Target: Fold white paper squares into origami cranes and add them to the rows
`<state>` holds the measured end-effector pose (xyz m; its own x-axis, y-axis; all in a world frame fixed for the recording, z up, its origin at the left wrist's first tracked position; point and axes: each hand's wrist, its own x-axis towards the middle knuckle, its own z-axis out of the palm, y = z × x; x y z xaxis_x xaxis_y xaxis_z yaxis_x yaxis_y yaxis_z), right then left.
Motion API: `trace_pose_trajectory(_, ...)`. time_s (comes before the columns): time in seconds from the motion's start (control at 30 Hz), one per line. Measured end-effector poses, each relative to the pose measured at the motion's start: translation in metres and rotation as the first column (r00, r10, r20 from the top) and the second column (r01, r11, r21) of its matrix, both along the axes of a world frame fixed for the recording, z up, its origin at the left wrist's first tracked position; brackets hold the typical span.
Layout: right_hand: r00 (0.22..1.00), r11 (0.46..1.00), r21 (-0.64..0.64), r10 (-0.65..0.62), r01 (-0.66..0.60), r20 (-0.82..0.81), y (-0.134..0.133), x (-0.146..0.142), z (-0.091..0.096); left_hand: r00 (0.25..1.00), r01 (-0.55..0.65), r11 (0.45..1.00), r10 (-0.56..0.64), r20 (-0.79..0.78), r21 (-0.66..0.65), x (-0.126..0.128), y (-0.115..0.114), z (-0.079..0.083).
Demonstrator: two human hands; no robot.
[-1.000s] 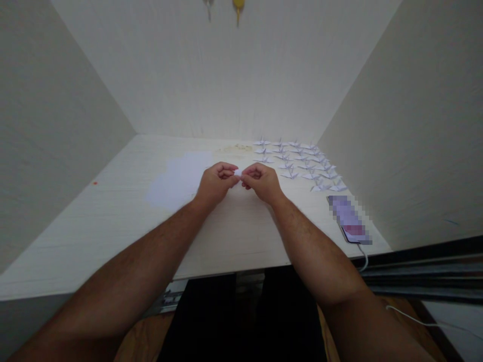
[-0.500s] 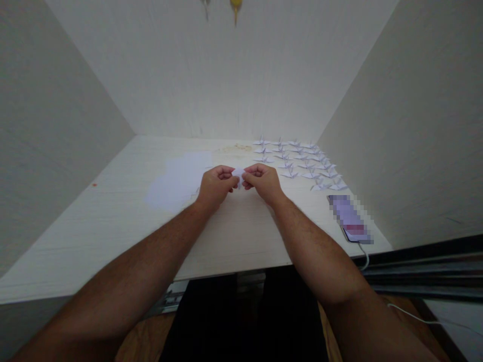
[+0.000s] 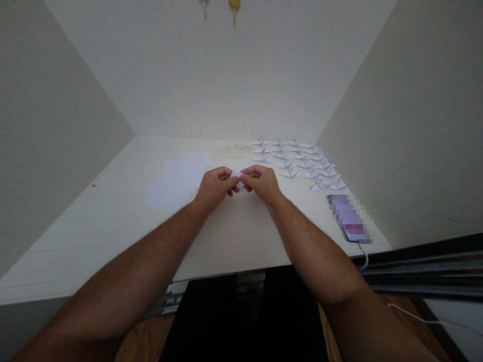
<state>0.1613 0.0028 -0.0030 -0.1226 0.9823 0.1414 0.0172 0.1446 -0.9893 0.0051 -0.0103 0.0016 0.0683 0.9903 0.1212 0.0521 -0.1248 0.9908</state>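
One small piece of white paper [image 3: 237,174] is held between the fingertips of the left hand [image 3: 217,186] and the right hand [image 3: 264,183], near the middle of a pale desk [image 3: 241,231]. Both hands pinch it with thumb and fingers, close together, the left at its left side and the right at its right side. The fingers cover much of the paper, so its exact folds are hard to make out, and I cannot tell whether it touches the desk below. A loose spread of white sheets [image 3: 177,183] lies flat on the desk to the left, partly beyond the left hand. To the right, several rows of folded paper birds [image 3: 310,174] stand near the back wall [image 3: 226,75] and the right-hand wall, their wings spread. In front of the birds lies a phone [image 3: 347,217], its screen blurred out, with a white cable [image 3: 365,256] running from its near end over the desk edge. A small orange spot [image 3: 94,185] shows at the far left of the desk, and a yellow thing [image 3: 234,5] hangs high on the back wall
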Motion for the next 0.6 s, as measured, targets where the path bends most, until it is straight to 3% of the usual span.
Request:
trace_pose_trajectory(0.33,0.994,1.000,-0.008,0.013,-0.012,0.112,-0.0024,0.0024,0.0041,1.000,-0.027,1.000,0.027,-0.016,0.006,-0.0002,0.0034,-0.0046)
trace_pose_trajectory(0.6,0.998,0.999,0.030,0.033,-0.034,0.062,-0.0016,0.0024,0.0007,0.994,-0.027,1.000,0.025,-0.102,-0.014,0.0011,0.0000,0.0004)
